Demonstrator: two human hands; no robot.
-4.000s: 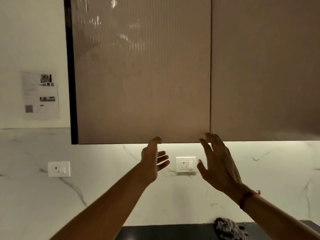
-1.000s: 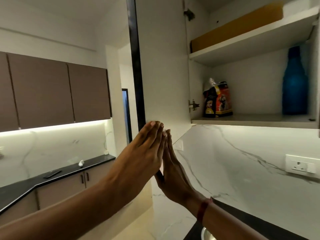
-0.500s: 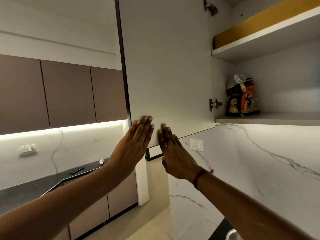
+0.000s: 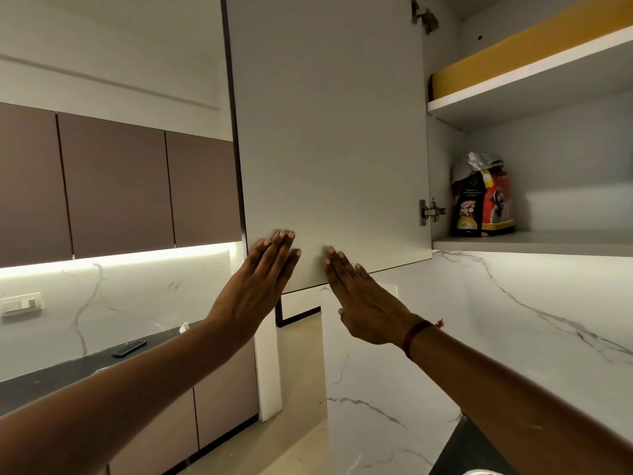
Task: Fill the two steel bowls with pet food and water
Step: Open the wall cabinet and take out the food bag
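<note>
A pet food bag (image 4: 483, 197), black, red and yellow with a crumpled silver top, stands on the lower shelf (image 4: 534, 242) of the open wall cabinet. The cabinet door (image 4: 329, 132) is swung wide to the left. My left hand (image 4: 260, 286) and my right hand (image 4: 359, 296) lie flat with straight fingers against the door's pale inner face near its bottom edge. Neither hand holds anything. A sliver of a steel bowl (image 4: 479, 472) shows at the bottom edge of the view.
An upper shelf with a yellow board (image 4: 520, 53) sits above the bag. Brown wall cabinets (image 4: 113, 186) hang at left over a dark counter (image 4: 68, 371) with a small dark object. Marble backsplash covers the walls.
The closed door has been pulled open and pushed further left. My hands have spread apart on its inner face. The blue bottle on the shelf is out of view now.
</note>
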